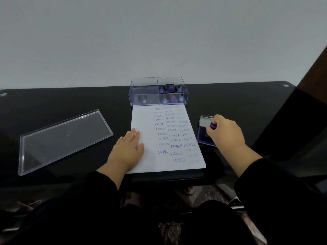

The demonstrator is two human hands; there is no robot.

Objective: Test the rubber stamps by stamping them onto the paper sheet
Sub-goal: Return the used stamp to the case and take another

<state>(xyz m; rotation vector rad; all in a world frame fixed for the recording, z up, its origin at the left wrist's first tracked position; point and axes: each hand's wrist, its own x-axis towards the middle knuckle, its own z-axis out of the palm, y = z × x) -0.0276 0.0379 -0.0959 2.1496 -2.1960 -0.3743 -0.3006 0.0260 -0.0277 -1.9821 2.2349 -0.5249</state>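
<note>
You sit at an office-like desk (70, 103): black top, bare grey wall (159, 32), stamp box (158, 91), ink pad (205, 133).

Purple stamp (212, 125) on ink pad (205, 137); printed paper sheet (150, 156) flat.

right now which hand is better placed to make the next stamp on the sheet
Right. The right hand already grips the purple stamp over the ink pad, while the left hand lies flat, steadying the paper sheet.
</note>
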